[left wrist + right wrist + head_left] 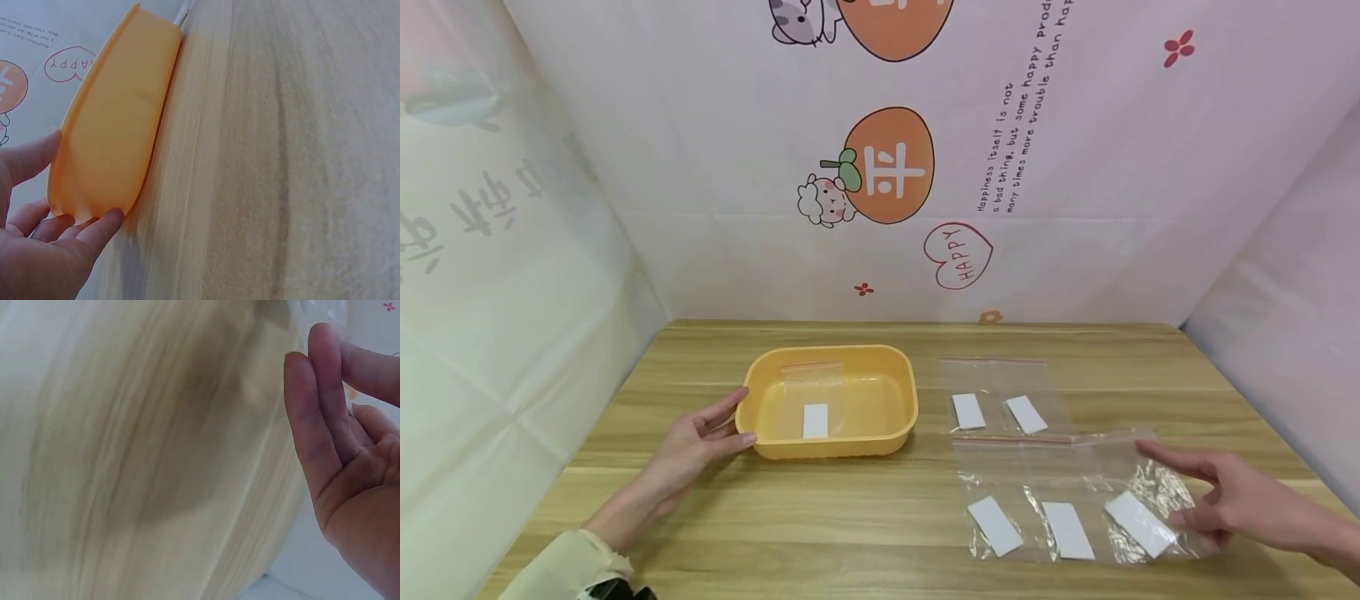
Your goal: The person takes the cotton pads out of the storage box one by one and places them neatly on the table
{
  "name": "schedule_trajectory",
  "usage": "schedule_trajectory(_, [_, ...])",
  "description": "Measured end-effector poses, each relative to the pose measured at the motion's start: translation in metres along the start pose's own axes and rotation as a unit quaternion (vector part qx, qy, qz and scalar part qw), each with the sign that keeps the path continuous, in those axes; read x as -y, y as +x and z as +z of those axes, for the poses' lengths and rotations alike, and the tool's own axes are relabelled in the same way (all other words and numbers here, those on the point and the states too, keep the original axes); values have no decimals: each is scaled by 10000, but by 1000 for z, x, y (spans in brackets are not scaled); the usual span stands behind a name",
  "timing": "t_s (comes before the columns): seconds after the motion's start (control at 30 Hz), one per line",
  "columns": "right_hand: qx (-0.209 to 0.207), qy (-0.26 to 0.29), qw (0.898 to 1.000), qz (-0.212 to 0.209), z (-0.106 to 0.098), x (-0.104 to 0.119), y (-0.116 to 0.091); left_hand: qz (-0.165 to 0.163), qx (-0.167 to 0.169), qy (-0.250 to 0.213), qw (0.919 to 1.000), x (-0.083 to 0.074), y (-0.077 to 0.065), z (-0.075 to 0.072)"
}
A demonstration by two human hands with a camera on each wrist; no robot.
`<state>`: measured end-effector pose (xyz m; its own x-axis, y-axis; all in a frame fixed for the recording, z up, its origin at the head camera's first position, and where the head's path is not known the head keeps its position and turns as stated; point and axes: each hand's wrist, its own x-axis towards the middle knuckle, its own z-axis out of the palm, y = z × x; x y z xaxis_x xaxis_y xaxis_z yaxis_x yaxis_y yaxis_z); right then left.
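Note:
My left hand (688,450) grips the left end of a yellow plastic basin (880,439), thumb and fingers spread along its end wall. In the left wrist view, the thumb lies at the rim of the basin (112,119) and the fingertips press low on the wall. Inside the basin lies a clear zip bag (793,396) with a white rectangular piece (815,421). On the right, my right hand (1240,500) touches the rightmost front zip bag (1105,475), index finger stretched to its top corner and thumb apart, near its white piece (1141,523).
Two more zip bags (1000,379) with white pieces lie in a row behind. Beside the touched bag, two others (1000,467) overlap in the front row. A printed cloth (737,275) hangs at the back edge of the wooden table (850,533).

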<state>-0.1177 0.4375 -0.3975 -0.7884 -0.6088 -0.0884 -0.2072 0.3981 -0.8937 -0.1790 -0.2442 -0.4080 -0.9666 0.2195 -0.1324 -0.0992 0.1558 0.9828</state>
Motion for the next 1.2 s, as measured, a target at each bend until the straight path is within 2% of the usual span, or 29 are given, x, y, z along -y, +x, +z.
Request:
schedule_trajectory(0.1, [-228, -275, 9993, -102, 0, -8, -3, 5, -2, -2, 10000, 0, 0, 0])
schedule_trajectory(0.2, [-436, -485, 9979, -16, 1, -13, -6, 14, -5, 12, 10000, 0, 1, -1])
schedule_trajectory(0.6, [-656, -1182, 9897, 471, 5, -20, -13, 17, -31, 1, 10000, 0, 1, 0])
schedule_trajectory(0.73, [-769, -1321, 9878, 303, 4, -23, -12, 53, -13, -48, 10000, 0, 1, 0])
schedule_trajectory(1.2, [-944, -1767, 9794, 257, 1, -28, -16, 97, 28, -55, 9999, 1, 0, -2])
